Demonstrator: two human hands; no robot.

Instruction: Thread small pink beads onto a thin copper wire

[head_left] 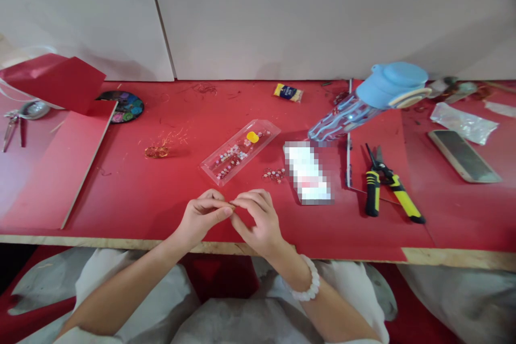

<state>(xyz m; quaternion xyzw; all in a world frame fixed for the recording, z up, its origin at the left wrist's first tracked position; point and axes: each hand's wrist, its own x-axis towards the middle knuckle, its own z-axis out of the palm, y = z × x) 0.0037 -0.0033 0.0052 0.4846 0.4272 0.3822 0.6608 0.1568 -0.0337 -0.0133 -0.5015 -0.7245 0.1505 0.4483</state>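
A person's left hand and right hand meet above a red-topped workbench, fingers curled inward and closed, thumbs and forefingers pinching a small brownish sliver between their tips. The fingertips hide most of the sliver, and its exact form cannot be made out. A white bead bracelet circles the right wrist. The bench's pale wooden front edge runs just below the hands, with the person's lap beneath it. Ahead of the fingertips, near but not touching them, lies a clear plastic case of pink and white beads, with loose beads scattered farther to the right. A tangle of copper wire sits ahead and to the left. Well to the right are yellow-handled tin snips, a blue-capped water bottle lying tilted, and a phone. A pixelated white object beside the beads cannot be identified. A red board lies to the far left, and pliers there are partly cut off by the frame.
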